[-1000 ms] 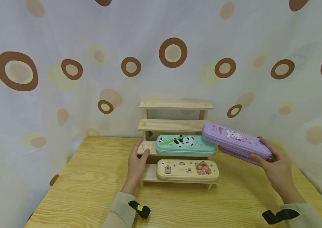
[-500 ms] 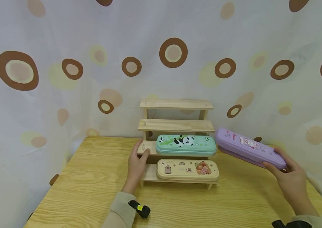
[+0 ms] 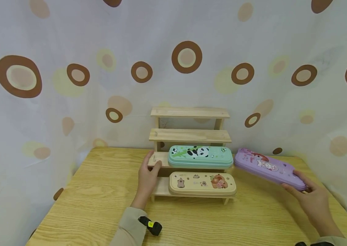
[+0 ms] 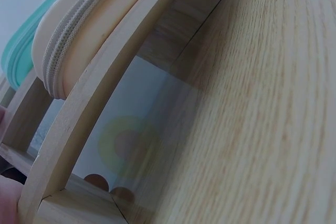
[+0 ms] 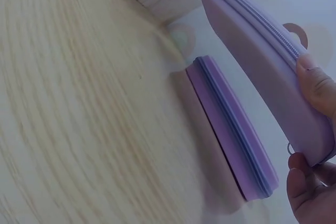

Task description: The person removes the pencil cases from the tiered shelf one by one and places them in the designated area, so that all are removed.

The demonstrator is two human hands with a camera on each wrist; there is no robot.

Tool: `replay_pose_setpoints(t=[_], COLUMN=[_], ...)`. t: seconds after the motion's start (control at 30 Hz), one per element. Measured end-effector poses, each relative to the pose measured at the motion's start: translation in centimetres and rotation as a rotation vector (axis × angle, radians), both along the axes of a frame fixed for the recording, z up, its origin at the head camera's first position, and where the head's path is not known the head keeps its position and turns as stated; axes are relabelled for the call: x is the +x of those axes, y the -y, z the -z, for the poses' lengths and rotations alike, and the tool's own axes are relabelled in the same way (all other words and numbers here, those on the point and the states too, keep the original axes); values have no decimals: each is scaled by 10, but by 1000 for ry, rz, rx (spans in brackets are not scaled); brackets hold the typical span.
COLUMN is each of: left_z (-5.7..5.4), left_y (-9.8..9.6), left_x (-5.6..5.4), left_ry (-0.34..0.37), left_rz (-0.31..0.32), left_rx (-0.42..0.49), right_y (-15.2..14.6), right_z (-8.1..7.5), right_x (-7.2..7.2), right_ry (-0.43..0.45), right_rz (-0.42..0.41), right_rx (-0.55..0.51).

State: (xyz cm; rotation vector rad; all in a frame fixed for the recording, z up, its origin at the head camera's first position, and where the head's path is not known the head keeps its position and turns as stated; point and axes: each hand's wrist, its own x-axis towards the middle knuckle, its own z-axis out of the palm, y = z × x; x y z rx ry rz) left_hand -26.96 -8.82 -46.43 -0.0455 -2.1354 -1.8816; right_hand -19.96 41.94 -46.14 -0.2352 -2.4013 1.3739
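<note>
My right hand [image 3: 311, 198] grips the right end of a lavender pencil case [image 3: 279, 171] with a rabbit print. In the right wrist view, its zipper faces up and the case is raised above a second purple pencil case [image 5: 233, 135] lying on the table. My left hand [image 3: 148, 177] holds the left end of the wooden step shelf [image 3: 161, 159], at its second tier from the bottom. On that tier lies a mint panda pencil case [image 3: 201, 157]. A cream pencil case [image 3: 202, 183] with animal prints occupies the lowest tier.
The shelf's two upper tiers [image 3: 190, 135] rise at the back, near a curtain [image 3: 115, 34] patterned with circles. All of it stands on a wood-grain table [image 3: 99, 198], whose right edge runs past my right hand.
My right hand has carried the lavender case rightward and down, away from the shelf, over the other purple case, and now shifts slightly back left. The left hand has stayed put.
</note>
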Motion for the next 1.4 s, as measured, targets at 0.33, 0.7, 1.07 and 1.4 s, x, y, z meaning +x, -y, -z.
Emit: replay_pose_setpoints(t=[0.33,0.7,1.07,1.4], left_z=[0,0,-18,-39], left_y=[1,1,0,-2], left_x=[0,1,12,28], left_ry=[5,-1,2,12], left_rz=[-10,-4,27,29], left_rx=[-11,-7,11,3], right_y=[-3,-7,-13,-11], right_z=[10,15,19,16], right_x=[-4,-7,-6,-11], right_ry=[74,148,224,270], right_rz=[6,-34,-96,-112], right_rx=[174,327,373,384])
